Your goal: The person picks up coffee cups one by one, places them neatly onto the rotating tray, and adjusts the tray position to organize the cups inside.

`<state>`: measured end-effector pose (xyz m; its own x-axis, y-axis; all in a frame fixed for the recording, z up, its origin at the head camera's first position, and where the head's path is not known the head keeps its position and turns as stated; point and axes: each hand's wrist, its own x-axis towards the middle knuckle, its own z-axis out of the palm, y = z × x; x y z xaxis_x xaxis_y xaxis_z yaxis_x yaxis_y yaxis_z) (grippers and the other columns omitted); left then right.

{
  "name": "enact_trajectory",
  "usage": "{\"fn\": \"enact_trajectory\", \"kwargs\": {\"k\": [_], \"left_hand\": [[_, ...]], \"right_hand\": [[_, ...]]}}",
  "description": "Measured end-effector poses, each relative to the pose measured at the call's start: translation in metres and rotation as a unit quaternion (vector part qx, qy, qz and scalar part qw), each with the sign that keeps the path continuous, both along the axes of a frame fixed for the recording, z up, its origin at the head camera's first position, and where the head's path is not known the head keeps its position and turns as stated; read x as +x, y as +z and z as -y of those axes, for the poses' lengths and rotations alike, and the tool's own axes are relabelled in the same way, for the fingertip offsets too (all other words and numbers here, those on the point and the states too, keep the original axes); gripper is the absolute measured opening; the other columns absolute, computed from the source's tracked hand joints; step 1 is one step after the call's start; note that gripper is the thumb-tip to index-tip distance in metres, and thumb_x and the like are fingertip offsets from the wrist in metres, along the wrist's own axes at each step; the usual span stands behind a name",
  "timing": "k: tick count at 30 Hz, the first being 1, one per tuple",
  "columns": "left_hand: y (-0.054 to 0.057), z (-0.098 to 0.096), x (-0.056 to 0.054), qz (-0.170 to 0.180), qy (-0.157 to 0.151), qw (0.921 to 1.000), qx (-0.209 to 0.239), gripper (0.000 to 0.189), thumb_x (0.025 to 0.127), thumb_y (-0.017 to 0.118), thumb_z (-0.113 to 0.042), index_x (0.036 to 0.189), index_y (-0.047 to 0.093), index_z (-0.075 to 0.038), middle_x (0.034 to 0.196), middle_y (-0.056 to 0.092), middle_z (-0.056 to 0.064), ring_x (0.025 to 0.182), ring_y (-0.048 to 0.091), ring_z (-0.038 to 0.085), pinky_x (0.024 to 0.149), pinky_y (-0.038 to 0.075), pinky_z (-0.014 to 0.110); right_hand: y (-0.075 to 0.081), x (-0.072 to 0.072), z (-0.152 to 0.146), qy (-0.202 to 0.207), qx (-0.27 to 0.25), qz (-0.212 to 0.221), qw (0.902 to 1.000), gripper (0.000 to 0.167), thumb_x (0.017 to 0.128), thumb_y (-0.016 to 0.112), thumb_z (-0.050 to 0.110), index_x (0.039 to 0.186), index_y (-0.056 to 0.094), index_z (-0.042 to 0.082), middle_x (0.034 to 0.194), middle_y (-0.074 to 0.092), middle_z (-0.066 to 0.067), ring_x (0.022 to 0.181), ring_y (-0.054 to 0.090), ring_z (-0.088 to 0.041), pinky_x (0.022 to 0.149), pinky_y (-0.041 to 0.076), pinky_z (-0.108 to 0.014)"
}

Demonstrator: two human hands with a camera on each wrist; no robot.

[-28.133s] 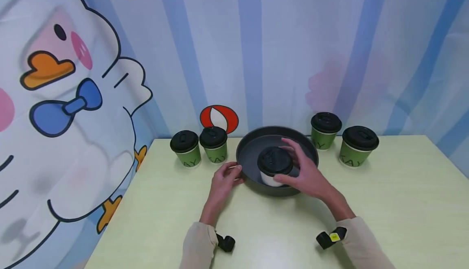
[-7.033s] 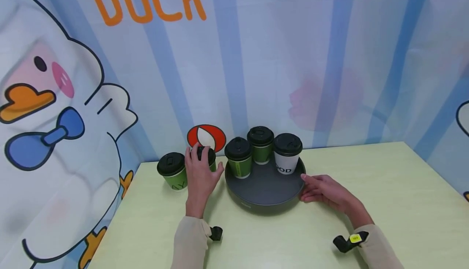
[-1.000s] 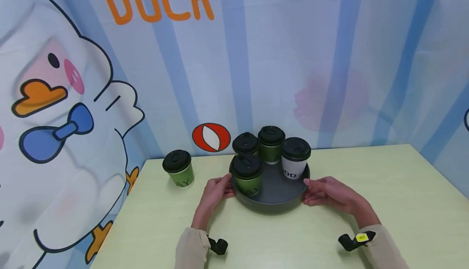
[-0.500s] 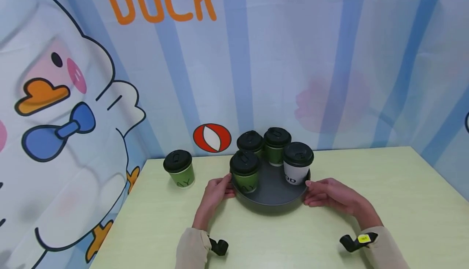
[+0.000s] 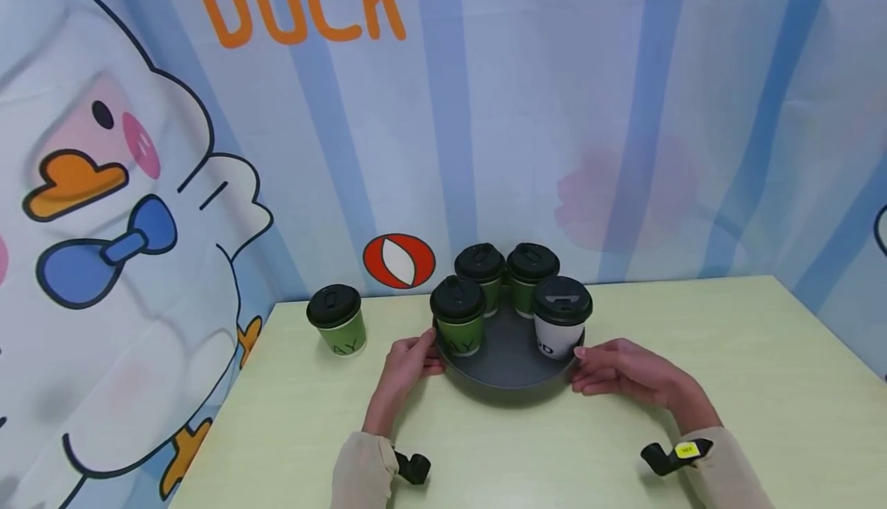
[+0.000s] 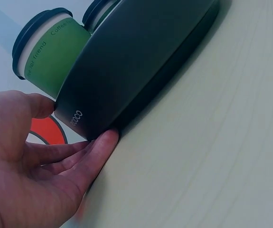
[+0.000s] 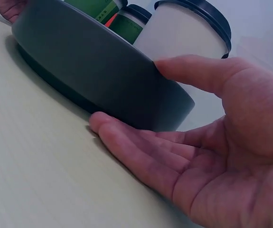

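A round dark grey pan (image 5: pixel 516 366) with a low wall stands on the table between both hands. It carries several paper coffee cups with black lids: a green cup (image 5: pixel 460 337) at the left, two more green cups behind, and a white cup (image 5: pixel 554 338) at the right. My left hand (image 5: pixel 404 370) grips the pan's left side; the left wrist view shows the thumb at the rim and fingers (image 6: pixel 100 145) under the lower edge. On the opposite side my right hand (image 5: pixel 627 370) holds the wall likewise, thumb at the rim and fingers (image 7: pixel 127 137) low beneath it.
One more green lidded cup (image 5: pixel 341 332) stands on the pale table (image 5: pixel 513 455), left of the pan and behind my left hand. Right behind the table's back edge hangs a blue striped cloth (image 5: pixel 513 108) with a duck print.
In the last second, the pan has turned clockwise as seen from above: the left green cup moved back, the rear cups right and the white cup forward. Both hands stay at its sides.
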<state>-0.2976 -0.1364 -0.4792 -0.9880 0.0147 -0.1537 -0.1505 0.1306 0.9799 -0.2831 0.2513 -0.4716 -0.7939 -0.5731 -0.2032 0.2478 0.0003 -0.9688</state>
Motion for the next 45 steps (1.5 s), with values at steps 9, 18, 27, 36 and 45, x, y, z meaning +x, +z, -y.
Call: {"fn": "enact_trajectory", "kwargs": {"k": [9, 18, 27, 36, 45], "left_hand": [[-0.001, 0.001, 0.001, 0.004, 0.002, 1.0000, 0.004, 0.053, 0.108, 0.054, -0.038, 0.123, 0.065, 0.012, 0.095, 0.070, 0.013, 0.078, 0.071, 0.015, 0.076, 0.064, 0.028], [0.003, 0.001, 0.004, 0.000, -0.008, 1.0000, -0.003, 0.055, 0.108, 0.054, -0.039, 0.127, 0.063, 0.011, 0.100, 0.070, 0.015, 0.082, 0.072, 0.017, 0.079, 0.064, 0.030], [0.049, 0.012, 0.013, -0.106, 0.028, 0.9929, -0.046, 0.040, 0.108, 0.057, -0.028, 0.128, 0.065, 0.005, 0.112, 0.071, 0.019, 0.103, 0.071, 0.033, 0.093, 0.061, 0.039], [0.084, 0.053, 0.026, -0.350, 0.216, 0.9065, -0.097, 0.028, 0.101, 0.069, -0.021, 0.120, 0.071, -0.001, 0.117, 0.068, 0.014, 0.111, 0.064, 0.027, 0.097, 0.057, 0.036], [0.048, 0.089, 0.012, -0.247, 0.269, 0.9115, -0.189, 0.091, 0.090, 0.079, -0.041, 0.160, 0.029, -0.012, 0.160, 0.025, 0.020, 0.145, 0.028, 0.037, 0.115, 0.035, 0.067]], "right_hand": [[-0.001, -0.001, 0.001, -0.012, 0.000, 0.005, 0.9999, 0.040, 0.110, 0.053, 0.021, 0.121, 0.060, -0.016, 0.111, 0.072, -0.026, 0.100, 0.074, -0.026, 0.097, 0.059, -0.041], [-0.003, 0.000, 0.001, -0.019, -0.005, 0.007, 0.9998, 0.039, 0.110, 0.053, 0.021, 0.122, 0.058, -0.015, 0.113, 0.071, -0.027, 0.101, 0.074, -0.028, 0.097, 0.059, -0.041], [-0.001, 0.000, 0.001, -0.018, -0.009, 0.005, 0.9998, 0.039, 0.110, 0.054, 0.022, 0.125, 0.053, -0.014, 0.115, 0.070, -0.027, 0.105, 0.073, -0.029, 0.099, 0.057, -0.043], [0.000, 0.001, -0.001, -0.016, -0.008, 0.002, 0.9998, 0.039, 0.110, 0.054, 0.022, 0.124, 0.056, -0.014, 0.115, 0.070, -0.026, 0.105, 0.073, -0.028, 0.099, 0.057, -0.041], [0.001, 0.002, 0.000, -0.019, -0.006, -0.008, 0.9998, 0.039, 0.110, 0.054, 0.021, 0.124, 0.054, -0.015, 0.114, 0.070, -0.027, 0.104, 0.073, -0.029, 0.099, 0.058, -0.041]]}}
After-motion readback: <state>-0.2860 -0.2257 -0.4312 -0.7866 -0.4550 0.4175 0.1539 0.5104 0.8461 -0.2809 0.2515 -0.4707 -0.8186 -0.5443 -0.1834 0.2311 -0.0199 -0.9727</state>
